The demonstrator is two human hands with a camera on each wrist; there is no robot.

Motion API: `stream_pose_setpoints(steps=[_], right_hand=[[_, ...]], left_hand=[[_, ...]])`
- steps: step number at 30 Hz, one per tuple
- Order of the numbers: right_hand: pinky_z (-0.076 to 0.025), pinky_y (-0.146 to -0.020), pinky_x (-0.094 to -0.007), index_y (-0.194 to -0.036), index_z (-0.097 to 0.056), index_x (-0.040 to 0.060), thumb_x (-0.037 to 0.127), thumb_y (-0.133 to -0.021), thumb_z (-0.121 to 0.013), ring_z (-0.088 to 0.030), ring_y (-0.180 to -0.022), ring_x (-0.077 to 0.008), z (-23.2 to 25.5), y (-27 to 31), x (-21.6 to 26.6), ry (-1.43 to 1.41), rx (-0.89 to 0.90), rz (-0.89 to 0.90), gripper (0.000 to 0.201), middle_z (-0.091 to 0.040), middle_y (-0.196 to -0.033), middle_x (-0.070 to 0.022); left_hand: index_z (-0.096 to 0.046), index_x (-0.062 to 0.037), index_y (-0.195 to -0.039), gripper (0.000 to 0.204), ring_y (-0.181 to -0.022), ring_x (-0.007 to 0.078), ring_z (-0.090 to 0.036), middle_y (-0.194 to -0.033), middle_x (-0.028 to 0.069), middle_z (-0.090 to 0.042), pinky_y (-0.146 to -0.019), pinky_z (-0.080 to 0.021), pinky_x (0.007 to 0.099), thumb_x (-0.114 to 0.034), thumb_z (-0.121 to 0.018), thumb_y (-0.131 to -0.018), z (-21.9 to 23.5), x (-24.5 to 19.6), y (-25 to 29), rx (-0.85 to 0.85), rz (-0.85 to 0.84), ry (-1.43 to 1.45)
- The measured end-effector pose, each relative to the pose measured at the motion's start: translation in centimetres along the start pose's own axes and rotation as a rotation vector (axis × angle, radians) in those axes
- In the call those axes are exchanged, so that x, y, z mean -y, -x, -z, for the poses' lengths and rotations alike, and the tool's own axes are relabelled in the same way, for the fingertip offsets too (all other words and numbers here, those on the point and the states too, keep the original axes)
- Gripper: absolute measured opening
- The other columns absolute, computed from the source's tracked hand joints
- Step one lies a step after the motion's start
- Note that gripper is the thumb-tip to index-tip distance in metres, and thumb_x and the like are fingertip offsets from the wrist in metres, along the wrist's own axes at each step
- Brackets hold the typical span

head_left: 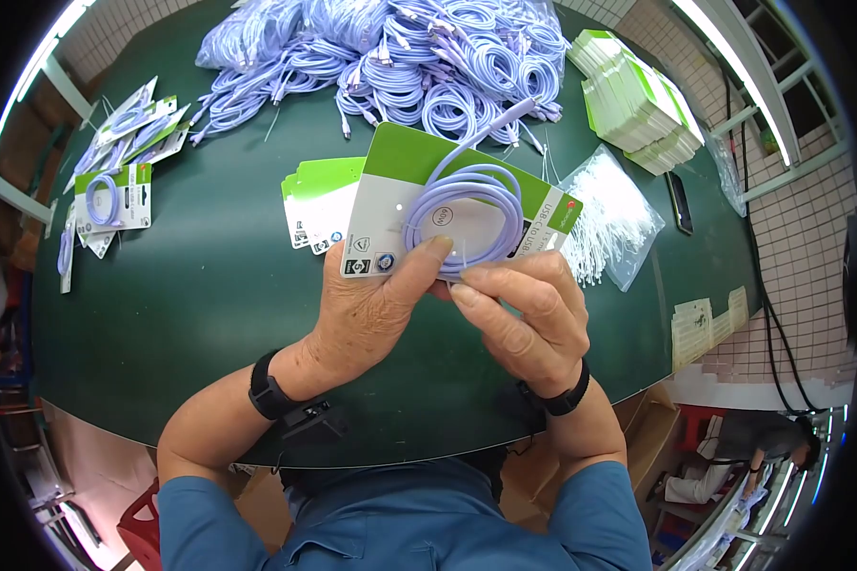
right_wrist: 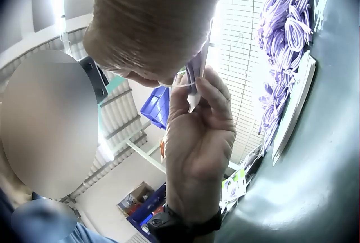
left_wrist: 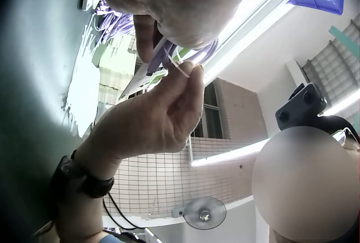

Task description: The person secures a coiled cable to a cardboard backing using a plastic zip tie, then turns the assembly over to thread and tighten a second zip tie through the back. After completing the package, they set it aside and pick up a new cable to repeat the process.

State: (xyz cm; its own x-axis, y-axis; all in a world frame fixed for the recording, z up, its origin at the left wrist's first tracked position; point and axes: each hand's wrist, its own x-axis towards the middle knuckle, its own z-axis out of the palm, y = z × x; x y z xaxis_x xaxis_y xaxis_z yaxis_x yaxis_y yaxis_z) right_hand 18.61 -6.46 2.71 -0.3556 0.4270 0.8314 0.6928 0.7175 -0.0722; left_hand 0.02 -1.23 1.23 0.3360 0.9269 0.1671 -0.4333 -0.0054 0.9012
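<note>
My left hand (head_left: 367,305) holds a green-and-white packaging card (head_left: 390,152) up over the table, its thumb pressing a coiled lavender USB cable (head_left: 517,205) against the front. One cable end sticks up past the card's top edge. At the coil's lower edge, my right hand (head_left: 538,319) pinches a thin white tie (left_wrist: 179,67) between thumb and forefinger. The right wrist view shows the tie crossing close by the cable's white-tipped end (right_wrist: 193,101), near the left fingers. The left fingers behind the card are mostly hidden.
Bundled lavender cables (head_left: 448,86) heap at the back. Card stacks (head_left: 628,100), a bag of white ties (head_left: 605,214) and a phone (head_left: 679,202) lie right. Loose cards (head_left: 319,195) lie behind the held card; carded cables (head_left: 114,195) lie left. Another person (head_left: 752,447) is at far right.
</note>
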Motion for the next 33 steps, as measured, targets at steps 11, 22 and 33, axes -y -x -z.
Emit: stream_pose_setpoints(steps=[11,22,33], right_hand=[[-0.051,-0.067,-0.0312,-0.110,-0.079,0.0119,0.000,-0.068,-0.091,-0.069,-0.085,-0.0197,-0.4,0.8,-0.5,-0.016,-0.063,-0.035,0.046,-0.077,-0.109,-0.0028],[-0.052,-0.066,-0.0303,-0.110,-0.079,0.0131,-0.001,-0.071,-0.092,-0.068,-0.082,-0.0204,-1.0,0.8,-0.7,-0.054,-0.107,-0.074,0.043,-0.078,-0.107,-0.0036],[-0.053,-0.063,-0.0303,-0.109,-0.078,0.0107,-0.004,-0.074,-0.089,-0.069,-0.079,-0.0200,-1.2,0.4,-0.9,-0.061,-0.094,-0.115,0.039,-0.079,-0.098,-0.0049]], left_hand=[[-0.067,0.0045,-0.125,0.025,-0.084,0.0146,-0.074,-0.108,0.0108,-0.076,-0.070,-0.062,0.0281,-0.008,-0.070,-0.103,0.1,-0.2,-0.1,0.004,0.044,0.039],[-0.066,0.0050,-0.126,0.027,-0.083,0.0148,-0.074,-0.107,0.0113,-0.076,-0.069,-0.062,0.0278,-0.008,-0.071,-0.103,0.1,-0.2,-0.2,0.009,0.059,0.043],[-0.067,0.0051,-0.124,0.025,-0.082,0.0144,-0.074,-0.104,0.0106,-0.076,-0.069,-0.063,0.0278,-0.007,-0.070,-0.103,0.0,0.2,-0.1,0.019,0.049,0.055]])
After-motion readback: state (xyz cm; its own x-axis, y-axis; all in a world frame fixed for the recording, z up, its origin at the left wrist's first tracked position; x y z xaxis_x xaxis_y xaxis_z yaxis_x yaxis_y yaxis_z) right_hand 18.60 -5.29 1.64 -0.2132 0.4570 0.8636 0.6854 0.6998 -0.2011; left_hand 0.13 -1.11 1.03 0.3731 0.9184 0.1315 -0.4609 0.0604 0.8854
